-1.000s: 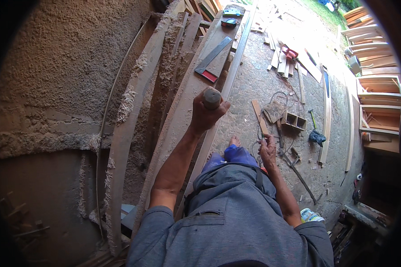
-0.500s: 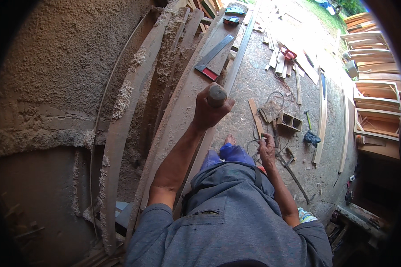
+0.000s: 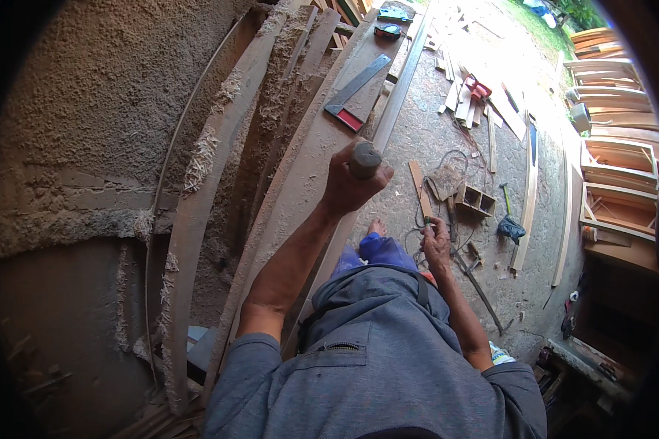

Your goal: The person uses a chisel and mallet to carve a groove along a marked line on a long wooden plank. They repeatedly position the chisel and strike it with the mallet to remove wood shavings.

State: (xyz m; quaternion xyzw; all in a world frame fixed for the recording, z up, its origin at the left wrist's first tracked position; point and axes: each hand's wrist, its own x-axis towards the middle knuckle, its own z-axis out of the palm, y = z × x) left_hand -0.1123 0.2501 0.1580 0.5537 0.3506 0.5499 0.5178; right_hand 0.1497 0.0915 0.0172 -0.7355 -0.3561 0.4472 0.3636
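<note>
My left hand (image 3: 344, 186) grips an upright cylindrical object (image 3: 365, 156) with a grey round top, over the edge of a long, dust-covered plank (image 3: 285, 183). Further along that plank lie a square with a red handle (image 3: 359, 88), a tape measure (image 3: 387, 31) and a small blue item (image 3: 394, 14). My right hand (image 3: 437, 245) has its fingers closed round a small slender thing that I cannot make out; just past it, in line with it, is a narrow wooden slat (image 3: 417, 183). My bare foot (image 3: 377, 227) shows between the hands.
Rough planks with shavings (image 3: 190, 256) line the wall at left. On the floor are a hollow block (image 3: 474, 199), cables, a red power tool (image 3: 478, 88), a hammer (image 3: 507, 197) by a dark bag (image 3: 511, 229), and scattered boards. Wooden frames (image 3: 615, 190) are stacked at right.
My left hand has moved slightly to the right with the cylinder still in its grip. My right hand is slightly higher. The view has shifted a little.
</note>
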